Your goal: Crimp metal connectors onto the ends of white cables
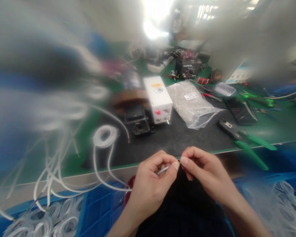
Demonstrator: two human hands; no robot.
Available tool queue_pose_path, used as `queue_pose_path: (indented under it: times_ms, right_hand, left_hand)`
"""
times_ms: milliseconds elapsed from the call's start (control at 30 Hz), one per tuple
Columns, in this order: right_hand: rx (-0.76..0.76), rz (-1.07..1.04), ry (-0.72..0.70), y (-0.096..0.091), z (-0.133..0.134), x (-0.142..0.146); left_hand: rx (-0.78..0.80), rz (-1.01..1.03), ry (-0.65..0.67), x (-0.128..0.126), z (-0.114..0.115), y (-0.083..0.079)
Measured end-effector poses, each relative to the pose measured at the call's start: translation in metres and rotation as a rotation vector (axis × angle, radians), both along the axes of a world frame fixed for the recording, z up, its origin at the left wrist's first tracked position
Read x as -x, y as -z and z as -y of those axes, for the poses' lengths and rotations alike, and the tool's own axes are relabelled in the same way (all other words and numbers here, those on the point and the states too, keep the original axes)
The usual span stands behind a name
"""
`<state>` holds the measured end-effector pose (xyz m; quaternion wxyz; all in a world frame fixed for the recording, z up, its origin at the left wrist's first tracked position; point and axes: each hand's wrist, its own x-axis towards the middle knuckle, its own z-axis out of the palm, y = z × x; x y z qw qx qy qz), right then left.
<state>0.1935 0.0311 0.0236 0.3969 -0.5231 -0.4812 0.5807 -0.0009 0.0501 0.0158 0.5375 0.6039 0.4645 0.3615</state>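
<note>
My left hand (155,182) is closed around a thin white cable (163,170), pinching it close to its end between thumb and forefinger. My right hand (204,171) meets it fingertip to fingertip, its thumb and forefinger pinched on the cable's tiny end; the fingers mostly hide that end. From behind the left hand the cable loops up to a round coil (105,136) lying at the front of the black mat (160,143). A crimping tool (244,138) with green handles lies on the bench to the right of my hands, its handles over the front edge.
A white box (158,100) with a red light stands behind my hands, beside a bag of small pale parts (191,102). Several cables drape over the left edge. Coiled cables fill a blue crate (96,210) at lower left; more coils (283,204) sit at lower right.
</note>
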Motion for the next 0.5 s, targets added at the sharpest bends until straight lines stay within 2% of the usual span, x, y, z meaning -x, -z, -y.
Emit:
queue_pose_path:
  times_ms: [167,400,500]
  right_hand:
    - [0.009,-0.007,-0.034,-0.003,-0.0009,-0.0047]
    - [0.032,-0.004,0.005,-0.001,-0.0018,-0.0012]
    - [-0.017,0.119,0.005,-0.0051,0.0,-0.0052]
  left_hand:
    - [0.024,0.023,0.007,0.0,-0.0013,0.0003]
    - [0.046,0.039,0.014,-0.0031,-0.0031,-0.0014]
    - [0.047,0.026,0.023,-0.0029,-0.0033,0.0002]
